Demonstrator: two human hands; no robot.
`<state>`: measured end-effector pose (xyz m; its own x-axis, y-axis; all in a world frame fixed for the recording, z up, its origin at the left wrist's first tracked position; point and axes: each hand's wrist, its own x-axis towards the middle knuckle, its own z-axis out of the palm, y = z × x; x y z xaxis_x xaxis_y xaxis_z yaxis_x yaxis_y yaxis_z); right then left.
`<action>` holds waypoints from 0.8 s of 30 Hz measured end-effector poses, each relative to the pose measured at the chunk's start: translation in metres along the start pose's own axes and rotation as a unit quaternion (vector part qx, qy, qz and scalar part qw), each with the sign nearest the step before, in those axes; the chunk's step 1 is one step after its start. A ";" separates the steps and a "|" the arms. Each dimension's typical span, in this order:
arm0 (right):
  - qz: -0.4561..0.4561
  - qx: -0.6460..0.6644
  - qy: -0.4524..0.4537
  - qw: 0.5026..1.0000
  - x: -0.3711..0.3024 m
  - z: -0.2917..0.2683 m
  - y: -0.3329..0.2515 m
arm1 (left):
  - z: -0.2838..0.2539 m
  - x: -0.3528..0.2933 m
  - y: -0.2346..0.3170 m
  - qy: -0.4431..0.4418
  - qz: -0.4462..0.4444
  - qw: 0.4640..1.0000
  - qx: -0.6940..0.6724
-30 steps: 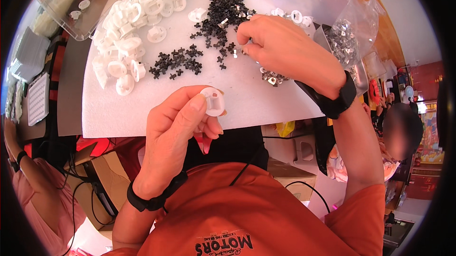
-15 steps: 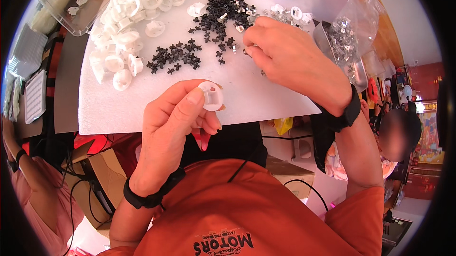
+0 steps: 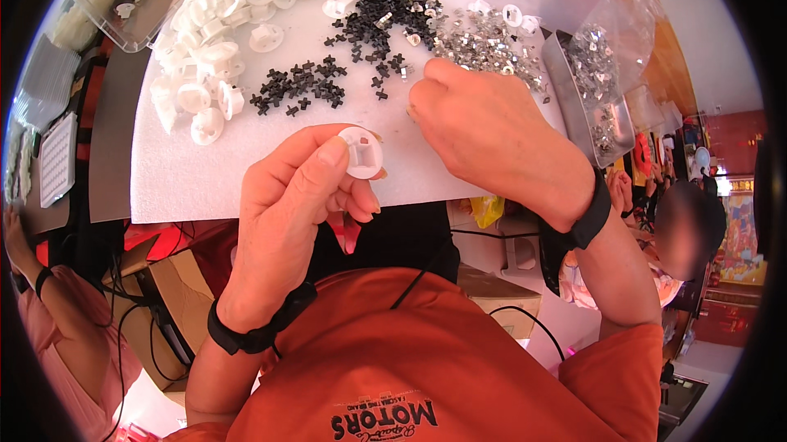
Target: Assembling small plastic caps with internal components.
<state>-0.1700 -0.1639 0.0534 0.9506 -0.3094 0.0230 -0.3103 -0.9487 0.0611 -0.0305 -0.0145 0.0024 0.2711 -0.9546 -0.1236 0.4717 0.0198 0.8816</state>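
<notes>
Between thumb and fingers, my left hand [image 3: 287, 188] pinches a round white plastic part [image 3: 366, 152] with a rectangular opening at its middle, held just above the near edge of a white foam sheet [image 3: 197, 188]. My right hand [image 3: 500, 130] hovers to its right with the fingers curled together. Whatever those fingertips may hold is hidden behind the hand. Beyond the right hand spreads a heap of small shiny metal pieces [image 3: 488, 44]. Small black cross-shaped pieces [image 3: 385, 11] are heaped at the far middle, with a smaller cluster of black crosses [image 3: 299, 88] nearer to my left hand.
Many white plastic parts [image 3: 217, 11] are piled along the sheet's left side. A metal tray [image 3: 578, 114] and a clear plastic bag [image 3: 627, 24] with metal pieces lie at the right. A clear bin [image 3: 123, 32] stands at the far left. Other people sit at both sides.
My right hand has drawn back from the metal pieces toward me, uncovering more of their heap. My left hand keeps its pinch on the white plastic part, almost in the same place.
</notes>
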 end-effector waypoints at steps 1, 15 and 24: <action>0.016 0.027 0.004 0.999 -0.001 0.001 0.002 | 0.000 0.000 0.000 -0.001 0.000 1.000 0.000; -0.021 0.133 -0.008 0.991 0.000 -0.002 0.019 | -0.001 0.001 0.000 -0.011 0.008 1.000 -0.028; -0.018 0.082 0.020 0.996 -0.001 0.007 0.013 | 0.000 0.002 -0.004 -0.001 0.031 0.997 -0.068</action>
<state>-0.1748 -0.1761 0.0476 0.9593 -0.2748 0.0643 -0.2677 -0.9581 -0.1015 -0.0314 -0.0168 -0.0017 0.3021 -0.9508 -0.0693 0.5630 0.1192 0.8178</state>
